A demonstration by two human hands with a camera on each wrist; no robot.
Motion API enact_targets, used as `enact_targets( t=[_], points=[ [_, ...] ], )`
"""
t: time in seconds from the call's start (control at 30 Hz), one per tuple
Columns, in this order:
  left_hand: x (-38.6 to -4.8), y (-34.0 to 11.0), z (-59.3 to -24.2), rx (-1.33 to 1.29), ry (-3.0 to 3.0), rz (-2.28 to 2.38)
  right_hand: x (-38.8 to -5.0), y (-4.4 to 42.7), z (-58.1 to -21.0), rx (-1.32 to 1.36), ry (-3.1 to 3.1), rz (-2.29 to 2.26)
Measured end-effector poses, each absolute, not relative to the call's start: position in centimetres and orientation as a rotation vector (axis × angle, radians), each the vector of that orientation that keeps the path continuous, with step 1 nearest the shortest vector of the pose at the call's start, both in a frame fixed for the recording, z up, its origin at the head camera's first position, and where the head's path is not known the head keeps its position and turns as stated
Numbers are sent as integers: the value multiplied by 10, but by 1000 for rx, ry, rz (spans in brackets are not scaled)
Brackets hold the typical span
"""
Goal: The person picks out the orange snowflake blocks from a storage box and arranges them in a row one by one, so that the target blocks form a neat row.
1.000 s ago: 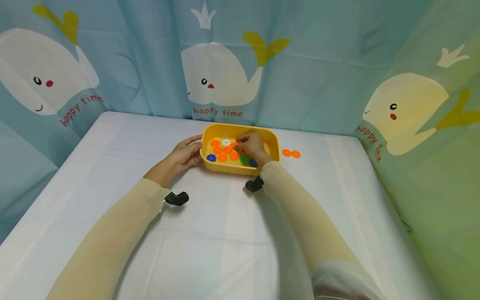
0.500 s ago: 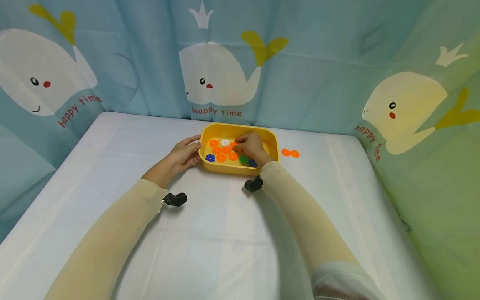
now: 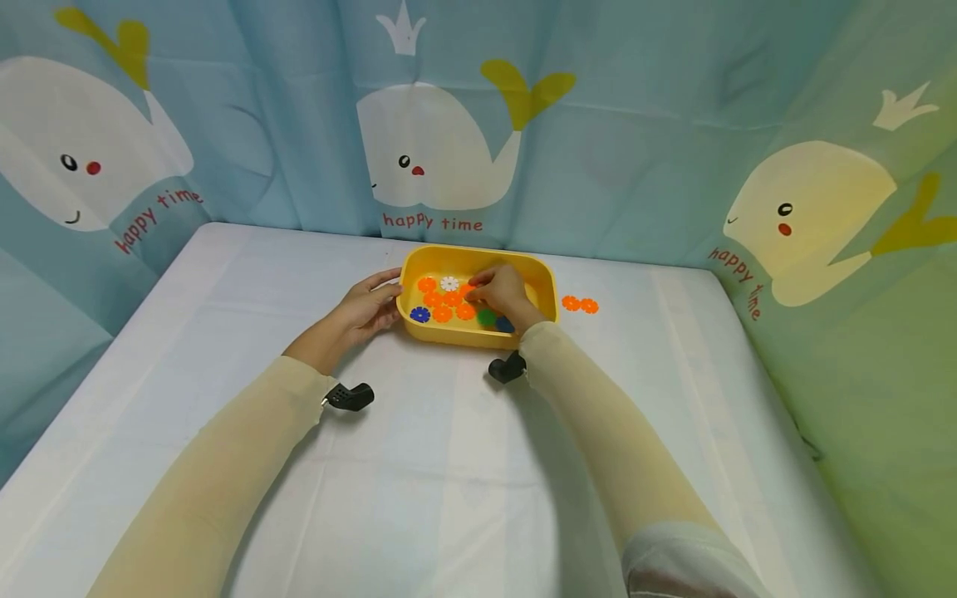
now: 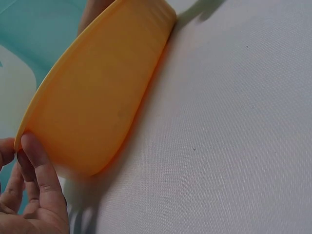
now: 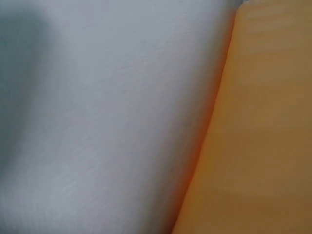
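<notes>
A yellow plastic bin (image 3: 456,335) stands on the table. Inside it lie several notched snowflake discs: orange ones (image 3: 443,314), a white one (image 3: 449,284), dark blue ones (image 3: 420,315) and a green one (image 3: 487,318). My left hand (image 3: 365,307) grips the bin's left rim; the left wrist view has thumb and finger on either side of that rim. My right hand (image 3: 503,291) reaches into the bin, its fingers curled at an orange snowflake disc (image 3: 468,291) that they partly hide. Only the bin's outer wall (image 5: 263,126) and the table show in the right wrist view.
Two orange snowflake discs (image 3: 580,305) lie side by side on the white-covered table (image 3: 419,482), right of the bin. A blue curtain (image 3: 628,166) with whale prints hangs behind the table and continues along both sides.
The head view has shifted slightly. Both hands stay in place at the bin, and the discs show no clear movement.
</notes>
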State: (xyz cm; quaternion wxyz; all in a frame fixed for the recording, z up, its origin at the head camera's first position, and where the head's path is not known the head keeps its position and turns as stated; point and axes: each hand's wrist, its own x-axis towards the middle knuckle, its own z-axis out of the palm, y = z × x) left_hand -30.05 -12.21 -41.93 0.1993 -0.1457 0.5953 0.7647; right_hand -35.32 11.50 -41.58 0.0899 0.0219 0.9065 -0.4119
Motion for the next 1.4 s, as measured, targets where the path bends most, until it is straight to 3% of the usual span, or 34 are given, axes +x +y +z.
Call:
enact_targets(
  t=[1.4],
  points=[
    [-302,-123,-421,-431,1658,2140,-359,118,-412,78,2636,-1276]
  ],
)
